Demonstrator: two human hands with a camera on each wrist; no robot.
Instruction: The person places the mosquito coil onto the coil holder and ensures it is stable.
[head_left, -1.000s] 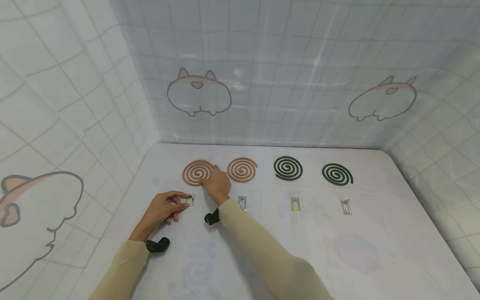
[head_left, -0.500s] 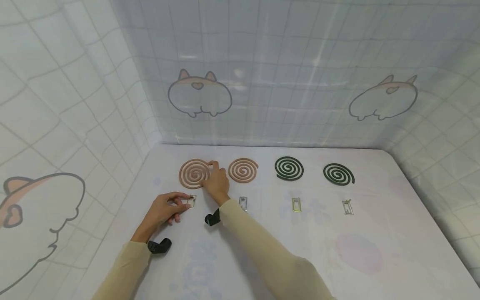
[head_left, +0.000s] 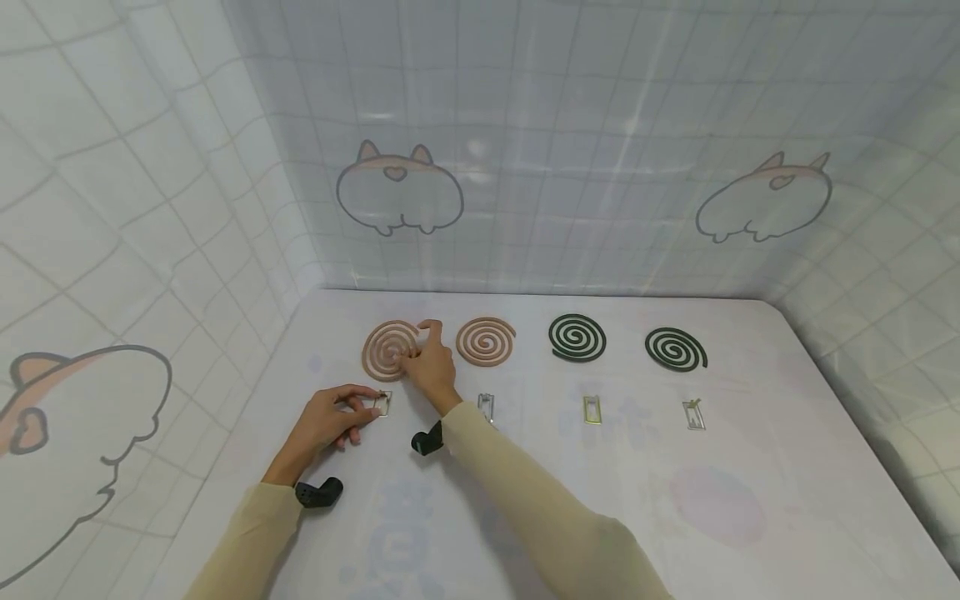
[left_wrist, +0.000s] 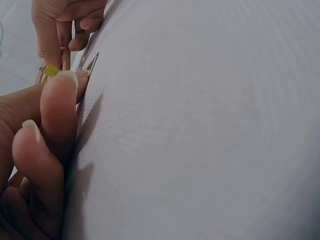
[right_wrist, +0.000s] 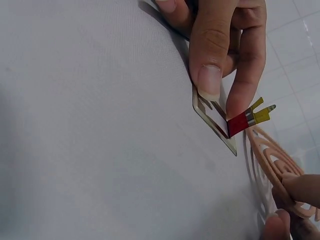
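Right hand (head_left: 433, 365) had leftmost tan coil (head_left: 375, 354) pinched, kinda tilted, near back left corner of worktop (head_left: 795, 400). Coil was just behind little metal stand (right_wrist: 215, 128), long side roughly front-to-back, pinched in left hand (head_left: 327, 415).

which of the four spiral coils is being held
The leftmost tan coil: the right hand grips it, while the second tan coil and both green coils lie untouched.

The tabletop (head_left: 570, 508) is viewed by the head camera forward and down from well above, with the back wall (head_left: 525, 242) included. By both wrist cameras it is seen tilted, from close by and low along its surface. The left hand (head_left: 330, 421), right hand (head_left: 432, 364) and metal stand (right_wrist: 237, 125) are shared by the two wrist views.
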